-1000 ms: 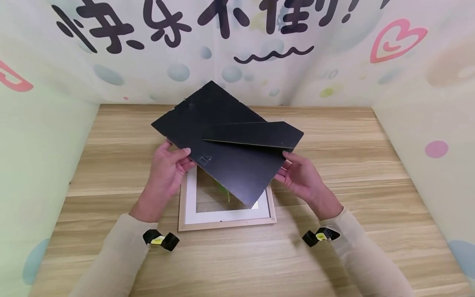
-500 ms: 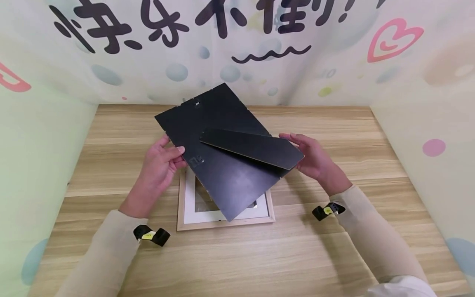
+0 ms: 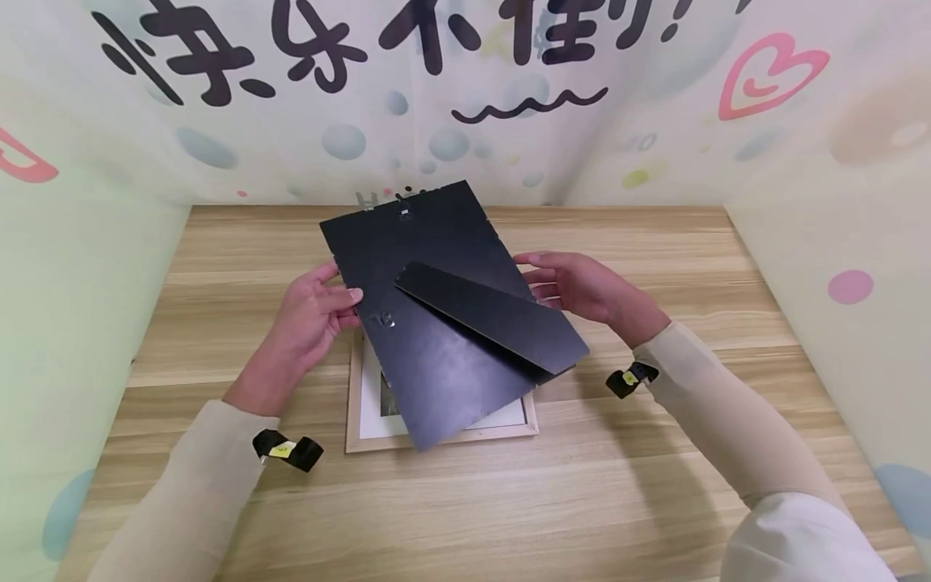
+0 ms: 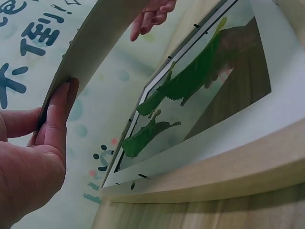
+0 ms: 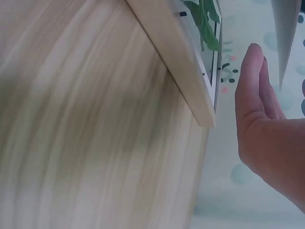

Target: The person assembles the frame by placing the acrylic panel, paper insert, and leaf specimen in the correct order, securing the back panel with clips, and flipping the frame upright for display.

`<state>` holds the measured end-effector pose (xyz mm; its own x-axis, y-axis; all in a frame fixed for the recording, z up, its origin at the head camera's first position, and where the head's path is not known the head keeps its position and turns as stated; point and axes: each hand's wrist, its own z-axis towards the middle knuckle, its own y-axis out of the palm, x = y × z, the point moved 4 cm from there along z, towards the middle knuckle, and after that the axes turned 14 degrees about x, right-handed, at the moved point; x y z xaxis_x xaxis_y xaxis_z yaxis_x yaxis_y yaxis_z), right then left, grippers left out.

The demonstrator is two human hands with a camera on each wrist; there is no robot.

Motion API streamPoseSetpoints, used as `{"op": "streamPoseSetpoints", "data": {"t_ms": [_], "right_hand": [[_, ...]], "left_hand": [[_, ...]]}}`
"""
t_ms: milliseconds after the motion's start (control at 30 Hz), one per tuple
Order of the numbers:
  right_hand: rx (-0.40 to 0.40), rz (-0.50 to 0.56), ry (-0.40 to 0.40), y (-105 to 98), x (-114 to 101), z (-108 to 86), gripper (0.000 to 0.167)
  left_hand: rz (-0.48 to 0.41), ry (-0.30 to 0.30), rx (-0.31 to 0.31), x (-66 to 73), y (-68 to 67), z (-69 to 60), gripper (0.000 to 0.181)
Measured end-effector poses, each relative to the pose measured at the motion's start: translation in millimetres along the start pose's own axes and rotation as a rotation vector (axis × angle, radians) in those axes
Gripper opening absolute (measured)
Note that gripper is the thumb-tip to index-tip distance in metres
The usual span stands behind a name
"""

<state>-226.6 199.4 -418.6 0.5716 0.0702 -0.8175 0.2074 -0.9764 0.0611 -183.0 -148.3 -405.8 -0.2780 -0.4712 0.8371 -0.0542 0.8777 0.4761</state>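
A black photo frame backing board [image 3: 451, 234] is held up by my left hand [image 3: 309, 319], thumb on its dark face and fingers behind its left edge. Its easel leg [image 3: 502, 323] juts out toward the lower right. At the board's right edge is my right hand [image 3: 585, 287], its fingers fairly straight; in the right wrist view this hand [image 5: 267, 109] looks apart from the board. Beneath lies a light wooden photo frame [image 3: 354, 404], largely covered in the head view. The left wrist view shows green leaves [image 4: 190, 83] on its glass, inside a white mat [image 4: 238, 121].
The frame lies on a wood-grain table [image 3: 465, 517]. Behind the table hangs a printed white backdrop [image 3: 254, 145], with pale side panels [image 3: 87, 267] to left and right. A small black camera [image 3: 291, 450] is strapped to each wrist.
The backing board has turned clockwise in my left hand, its lower corner swinging left. My right hand has come off the lower right edge and moved up along the right side.
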Motion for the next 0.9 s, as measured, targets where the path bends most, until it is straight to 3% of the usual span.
{"op": "streamPoseSetpoints", "data": {"t_ms": [267,467,700,900], "right_hand": [[-0.032,0.039,-0.022,13.0,-3.1,0.4,0.044],[0.024,0.036,-0.032,16.3,-2.9,-2.0,0.046],[0.031,0.05,-0.049,18.9,-2.8,-7.3,0.034],[0.008,0.077,-0.058,23.0,-0.9,-12.1,0.026]], "left_hand": [[0.054,-0.003,-0.042,0.2,0.8,2.2,0.064],[0.068,-0.018,-0.07,2.9,0.3,3.4,0.067],[0.088,-0.049,-0.007,5.4,0.5,3.9,0.078],[0.095,-0.045,0.05,5.1,-3.0,7.3,0.075]]}}
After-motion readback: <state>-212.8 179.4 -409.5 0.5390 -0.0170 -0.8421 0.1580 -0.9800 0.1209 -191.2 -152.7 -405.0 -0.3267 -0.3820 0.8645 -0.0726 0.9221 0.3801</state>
